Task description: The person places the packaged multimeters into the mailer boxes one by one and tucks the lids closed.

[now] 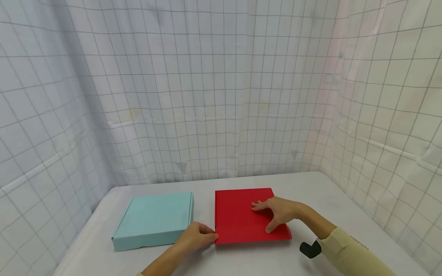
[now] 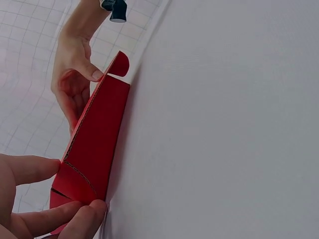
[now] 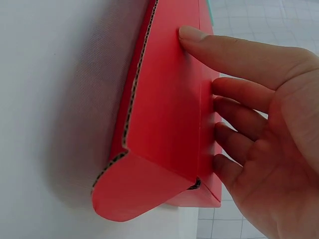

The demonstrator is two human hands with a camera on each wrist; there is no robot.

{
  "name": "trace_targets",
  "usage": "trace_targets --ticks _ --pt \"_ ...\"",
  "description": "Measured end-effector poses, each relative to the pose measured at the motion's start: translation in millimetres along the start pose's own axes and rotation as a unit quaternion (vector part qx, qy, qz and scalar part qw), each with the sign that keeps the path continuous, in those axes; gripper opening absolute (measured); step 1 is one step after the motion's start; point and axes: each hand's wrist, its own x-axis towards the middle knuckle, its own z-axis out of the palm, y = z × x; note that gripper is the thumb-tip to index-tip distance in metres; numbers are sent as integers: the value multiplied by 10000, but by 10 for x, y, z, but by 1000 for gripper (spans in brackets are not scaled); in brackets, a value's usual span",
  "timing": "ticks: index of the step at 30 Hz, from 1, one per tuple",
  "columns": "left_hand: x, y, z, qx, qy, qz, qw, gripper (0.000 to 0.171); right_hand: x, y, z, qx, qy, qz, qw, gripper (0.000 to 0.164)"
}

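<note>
A flat red cardboard box [image 1: 235, 214] lies on the table, its lid down over the top. My left hand [image 1: 194, 237] pinches its front left corner, thumb at the top edge and fingertips low on the corner in the left wrist view. On the lid's right part rests my right hand [image 1: 281, 211], fingers spread and thumb toward the front edge. At the front right corner a rounded flap [image 3: 119, 191] sticks out from the box. The right wrist view shows that hand's thumb and fingertips touching the red surface without curling round it.
To the left, close to my left hand, a flat light blue box [image 1: 155, 214] lies with its lid down. The white table [image 1: 255, 260] has cloth curtains [image 1: 207, 96] with a grid pattern at its back and sides. A dark device [image 1: 310, 249] is on my right wrist.
</note>
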Motion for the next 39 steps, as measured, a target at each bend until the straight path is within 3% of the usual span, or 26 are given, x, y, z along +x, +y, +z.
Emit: trace_targets --ticks 25,33,39 --pt "64 -65 3 -241 9 183 9995 24 -6 15 19 -41 73 -76 9999 72" --pt "81 -40 12 -92 -46 392 9992 26 -103 28 12 -223 570 -98 9981 64" --pt "112 5 25 298 276 533 9978 51 -309 118 -39 -147 963 -221 9950 59"
